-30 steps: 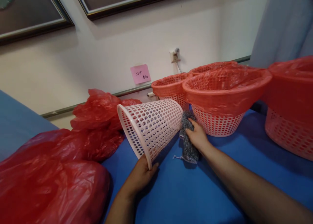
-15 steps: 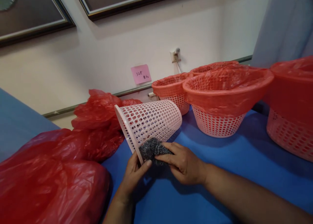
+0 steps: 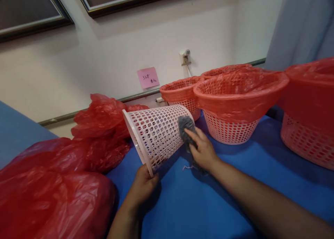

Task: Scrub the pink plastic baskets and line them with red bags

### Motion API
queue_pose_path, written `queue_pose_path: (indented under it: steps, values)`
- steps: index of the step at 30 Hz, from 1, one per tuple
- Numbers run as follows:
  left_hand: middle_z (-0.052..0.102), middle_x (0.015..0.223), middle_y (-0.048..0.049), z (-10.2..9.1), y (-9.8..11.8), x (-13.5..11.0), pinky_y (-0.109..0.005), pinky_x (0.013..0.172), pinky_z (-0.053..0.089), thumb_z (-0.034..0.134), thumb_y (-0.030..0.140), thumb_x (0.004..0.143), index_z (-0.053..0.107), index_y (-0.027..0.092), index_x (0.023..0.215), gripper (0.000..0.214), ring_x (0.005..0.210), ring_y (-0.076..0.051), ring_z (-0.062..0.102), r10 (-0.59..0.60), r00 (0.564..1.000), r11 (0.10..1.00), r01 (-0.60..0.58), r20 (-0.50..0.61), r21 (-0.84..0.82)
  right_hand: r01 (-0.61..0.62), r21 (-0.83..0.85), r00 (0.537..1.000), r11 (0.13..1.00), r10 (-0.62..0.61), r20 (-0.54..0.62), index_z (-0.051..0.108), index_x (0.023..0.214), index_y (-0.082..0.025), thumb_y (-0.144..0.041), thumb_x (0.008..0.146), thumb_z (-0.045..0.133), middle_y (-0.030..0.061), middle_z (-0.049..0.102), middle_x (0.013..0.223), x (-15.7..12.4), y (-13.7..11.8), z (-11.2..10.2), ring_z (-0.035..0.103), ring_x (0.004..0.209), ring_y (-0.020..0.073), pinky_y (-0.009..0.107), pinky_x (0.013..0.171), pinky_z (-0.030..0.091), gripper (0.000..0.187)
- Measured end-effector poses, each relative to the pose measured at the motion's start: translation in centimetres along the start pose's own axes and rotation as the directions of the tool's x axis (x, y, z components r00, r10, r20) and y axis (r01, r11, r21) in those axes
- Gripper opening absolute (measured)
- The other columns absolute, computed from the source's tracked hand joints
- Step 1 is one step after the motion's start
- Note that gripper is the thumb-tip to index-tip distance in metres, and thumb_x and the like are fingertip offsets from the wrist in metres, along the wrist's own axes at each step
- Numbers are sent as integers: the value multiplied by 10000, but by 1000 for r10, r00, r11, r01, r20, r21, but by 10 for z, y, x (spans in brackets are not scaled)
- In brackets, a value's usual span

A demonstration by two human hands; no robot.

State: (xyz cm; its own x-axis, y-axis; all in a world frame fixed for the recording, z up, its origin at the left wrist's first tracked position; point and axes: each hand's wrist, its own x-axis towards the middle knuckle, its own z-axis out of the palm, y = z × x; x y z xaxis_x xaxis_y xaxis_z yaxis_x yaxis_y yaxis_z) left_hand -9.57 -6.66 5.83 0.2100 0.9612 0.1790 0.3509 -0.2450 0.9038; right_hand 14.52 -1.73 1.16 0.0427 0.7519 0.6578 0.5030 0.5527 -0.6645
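Note:
A pale pink perforated plastic basket [image 3: 159, 127] is held tilted on its side above the blue surface, its open rim facing left. My left hand [image 3: 143, 186] grips the rim at its lowest point, thumb outside and fingers curled behind. My right hand [image 3: 202, 146] is closed on a dark grey cloth [image 3: 185, 127] and presses it to the basket's side near the base. A loose end of the cloth hangs below the hand, partly hidden.
Baskets lined with red plastic bags [image 3: 240, 100] stand at the right and back. Red plastic bags [image 3: 57, 190] are heaped at the left. A pink note [image 3: 148, 78] and a socket [image 3: 185, 59] are on the wall behind the blue-covered table [image 3: 180, 204].
My right hand has moved the cloth from near the basket's rim, rightward and up, to near its base. My left hand still holds the rim, slightly lower.

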Motion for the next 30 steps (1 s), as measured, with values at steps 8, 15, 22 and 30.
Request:
queue_pose_path:
  steps: [8,15,22,30]
  values:
    - [769,1122,-89,6,0,-6,-390,917,580,703,242,810,752,179,1122,321,999,-281,707,37,995,996,-45,97,81,602,139,753,787,-617,230,548,1417,-238,-133,871,546,143,534,1431,-31,-54,-7,565,1150,278,466,930,555,556]
    - [786,1090,-127,1,-12,-12,-435,979,563,763,420,821,771,158,1109,389,1068,-332,715,-34,981,996,19,-191,-82,206,-22,978,978,-207,-35,536,1435,-230,-84,865,481,141,491,1465,-12,-19,-1,500,1343,287,513,1109,468,591]
    - [802,1060,-108,-2,-15,0,-456,994,564,770,330,798,792,169,1075,320,1103,-339,710,-33,989,995,18,-145,-102,-111,-45,984,993,104,-148,534,1445,-268,-125,847,516,119,531,1398,6,8,-2,526,1329,288,544,1127,458,615]
    - [800,1053,-86,-6,-6,-1,-388,890,594,768,241,743,796,176,1040,305,931,-284,728,4,1000,998,-4,-5,64,538,74,785,840,-531,319,603,1372,-304,-130,843,616,106,542,1447,-29,-44,3,584,1124,258,451,911,562,556]
